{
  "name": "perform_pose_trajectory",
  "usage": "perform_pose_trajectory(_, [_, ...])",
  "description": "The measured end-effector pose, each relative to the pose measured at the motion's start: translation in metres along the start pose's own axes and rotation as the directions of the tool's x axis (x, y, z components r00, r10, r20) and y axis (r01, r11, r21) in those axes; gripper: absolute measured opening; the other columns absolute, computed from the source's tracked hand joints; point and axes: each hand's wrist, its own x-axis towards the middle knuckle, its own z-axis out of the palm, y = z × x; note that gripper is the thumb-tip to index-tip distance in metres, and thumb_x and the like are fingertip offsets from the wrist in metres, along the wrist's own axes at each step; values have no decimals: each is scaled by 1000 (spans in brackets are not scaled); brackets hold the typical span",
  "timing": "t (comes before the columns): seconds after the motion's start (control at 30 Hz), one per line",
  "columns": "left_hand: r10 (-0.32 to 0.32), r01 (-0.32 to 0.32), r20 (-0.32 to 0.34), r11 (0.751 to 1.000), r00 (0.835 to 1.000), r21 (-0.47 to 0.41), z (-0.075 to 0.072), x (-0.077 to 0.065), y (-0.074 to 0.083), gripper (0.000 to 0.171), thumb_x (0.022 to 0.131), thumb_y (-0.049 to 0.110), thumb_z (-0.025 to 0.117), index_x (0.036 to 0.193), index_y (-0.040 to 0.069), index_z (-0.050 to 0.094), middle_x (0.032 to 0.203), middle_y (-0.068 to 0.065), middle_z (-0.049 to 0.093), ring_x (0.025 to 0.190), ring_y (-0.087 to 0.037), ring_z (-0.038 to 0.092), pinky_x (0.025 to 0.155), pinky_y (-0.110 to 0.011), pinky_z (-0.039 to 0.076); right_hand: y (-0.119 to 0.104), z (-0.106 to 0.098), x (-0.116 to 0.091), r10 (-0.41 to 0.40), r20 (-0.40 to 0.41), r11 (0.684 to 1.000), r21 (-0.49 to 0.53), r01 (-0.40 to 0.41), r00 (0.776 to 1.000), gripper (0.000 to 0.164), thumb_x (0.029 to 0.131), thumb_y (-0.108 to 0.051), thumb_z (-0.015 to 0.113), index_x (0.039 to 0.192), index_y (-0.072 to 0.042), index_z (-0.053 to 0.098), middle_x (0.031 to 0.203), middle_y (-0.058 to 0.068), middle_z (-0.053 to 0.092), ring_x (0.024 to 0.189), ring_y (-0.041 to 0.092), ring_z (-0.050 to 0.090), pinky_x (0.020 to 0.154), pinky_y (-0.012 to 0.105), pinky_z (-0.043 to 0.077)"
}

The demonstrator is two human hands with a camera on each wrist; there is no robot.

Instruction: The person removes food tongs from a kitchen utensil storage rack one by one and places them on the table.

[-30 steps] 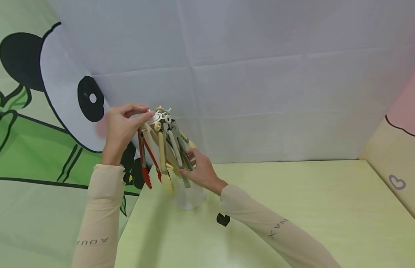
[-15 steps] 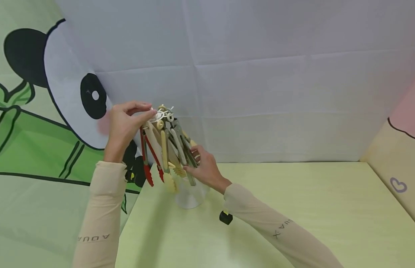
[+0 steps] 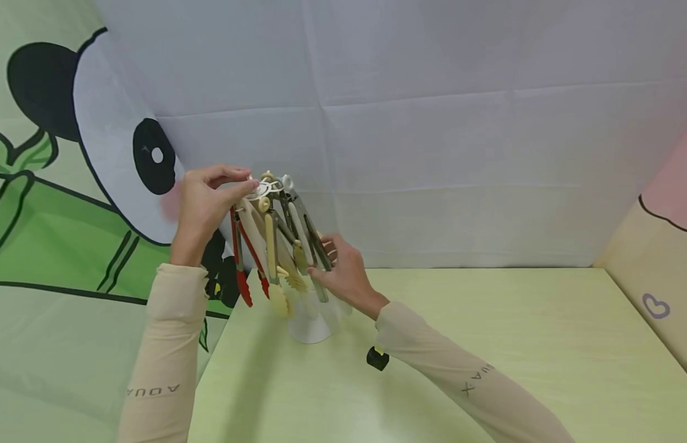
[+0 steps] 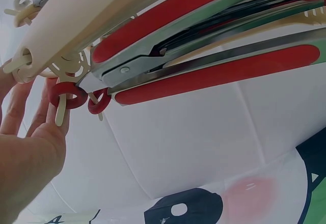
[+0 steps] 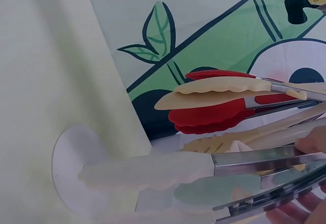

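Swung slightly outward since half a second ago: the steel tongs [image 3: 318, 245] and the right hand [image 3: 346, 271]. From the head view, the tongs stand at the rack's right side, long axis slanting down rightward, tips toward the table [image 3: 460, 344]. Right thumb and fingers pinch them; the left hand [image 3: 202, 200], raised, pinches the rack [image 3: 264, 189]. Left wrist view: red tongs [image 4: 219, 79] hang beside the left fingers. Right wrist view: the thumb presses one steel arm, fingers the other; pale tips point toward the round base [image 5: 69, 170].
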Motion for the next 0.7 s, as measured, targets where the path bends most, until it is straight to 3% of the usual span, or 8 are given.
perform_pose_trajectory(0.33, [6, -7, 9, 1000, 1000, 16, 4, 3, 0, 31, 73, 23, 71, 96, 3, 67, 103, -13, 61, 90, -16, 54, 61, -19, 45, -3, -17, -3, -1, -56, 997, -81, -3, 998, 45, 68, -18, 72, 107, -11, 49, 88, 7, 60, 73, 16, 54, 63, 27, 44])
perform_pose_trajectory(0.7, [-3, 2, 13, 1000, 1000, 9, 4, 5, -3, 31, 73, 24, 71, 96, 3, 67, 102, -10, 62, 89, -16, 54, 61, -19, 46, 2, -26, -6, 83, -75, 985, -147, -93, 994, 45, 68, -21, 72, 105, -11, 48, 80, 5, 58, 60, 12, 51, 56, 26, 42])
